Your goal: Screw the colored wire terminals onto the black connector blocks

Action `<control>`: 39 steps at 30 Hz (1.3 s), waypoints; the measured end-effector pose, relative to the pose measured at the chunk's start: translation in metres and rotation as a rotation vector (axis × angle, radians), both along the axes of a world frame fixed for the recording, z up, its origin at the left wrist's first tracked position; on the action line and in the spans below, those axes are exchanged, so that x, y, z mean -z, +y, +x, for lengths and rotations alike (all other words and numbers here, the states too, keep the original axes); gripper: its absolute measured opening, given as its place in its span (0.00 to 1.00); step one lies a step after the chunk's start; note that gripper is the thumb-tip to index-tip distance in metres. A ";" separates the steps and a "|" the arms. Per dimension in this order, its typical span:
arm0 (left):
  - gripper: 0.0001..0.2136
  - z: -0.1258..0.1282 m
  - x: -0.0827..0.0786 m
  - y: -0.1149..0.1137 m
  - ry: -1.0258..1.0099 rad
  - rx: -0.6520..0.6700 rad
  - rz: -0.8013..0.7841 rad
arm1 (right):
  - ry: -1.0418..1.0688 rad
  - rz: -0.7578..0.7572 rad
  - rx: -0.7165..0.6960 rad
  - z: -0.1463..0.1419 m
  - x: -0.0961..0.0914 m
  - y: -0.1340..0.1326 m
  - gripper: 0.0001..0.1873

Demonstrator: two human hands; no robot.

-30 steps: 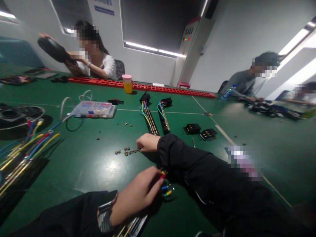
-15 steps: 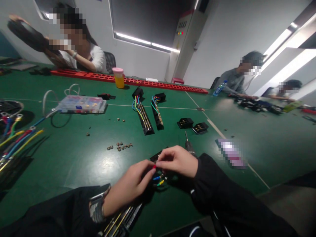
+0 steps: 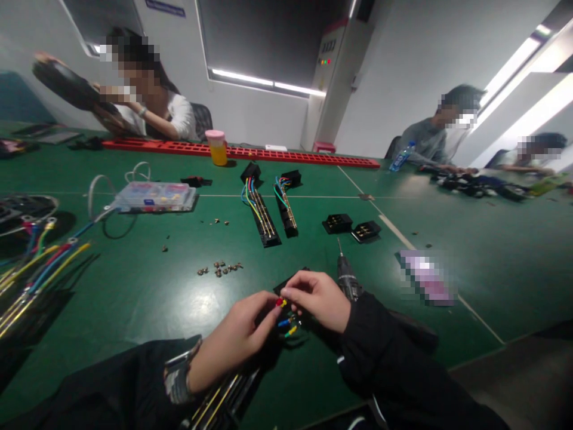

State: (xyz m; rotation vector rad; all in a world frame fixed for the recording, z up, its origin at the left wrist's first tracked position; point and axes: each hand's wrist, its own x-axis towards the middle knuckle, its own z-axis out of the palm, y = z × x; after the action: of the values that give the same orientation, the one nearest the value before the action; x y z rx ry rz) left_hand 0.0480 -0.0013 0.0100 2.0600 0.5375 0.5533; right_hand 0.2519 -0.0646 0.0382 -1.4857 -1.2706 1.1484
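Observation:
My left hand is closed in a pinch on a red wire end. Fingertip to fingertip with it, my right hand is also pinched; what it grips is too small to make out. A bit of yellow shows between the two hands. Just below them the blue wire end and the yellow-green wire end stick out loose. Behind the fingers lies a black part, mostly covered. Under my left forearm runs a black strip with brass rods.
Small brass screws lie ahead. A power screwdriver rests beside my right hand. Farther off are two wired black strips, black sockets, a clear parts box and a cup. Wired rods lie left. Co-workers sit across.
My right hand has shifted slightly left and down, uncovering more of the power screwdriver. Yellow now shows beside the red wire end. The whole view has turned a little.

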 end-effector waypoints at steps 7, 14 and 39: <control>0.08 0.000 0.000 0.001 0.004 0.005 -0.022 | -0.128 0.094 0.003 -0.004 -0.003 -0.001 0.11; 0.08 -0.002 -0.003 0.001 0.012 0.021 0.024 | -0.127 0.131 -0.031 -0.001 0.005 -0.004 0.10; 0.10 -0.012 -0.012 0.022 0.269 0.217 0.915 | -0.681 0.514 -0.473 0.062 0.007 0.011 0.26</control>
State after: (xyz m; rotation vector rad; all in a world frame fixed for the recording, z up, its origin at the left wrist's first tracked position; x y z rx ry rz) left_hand 0.0357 0.0205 0.0219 3.0472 0.2021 0.4277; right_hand 0.3140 -0.0540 0.0307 -1.2376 -2.2735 0.4952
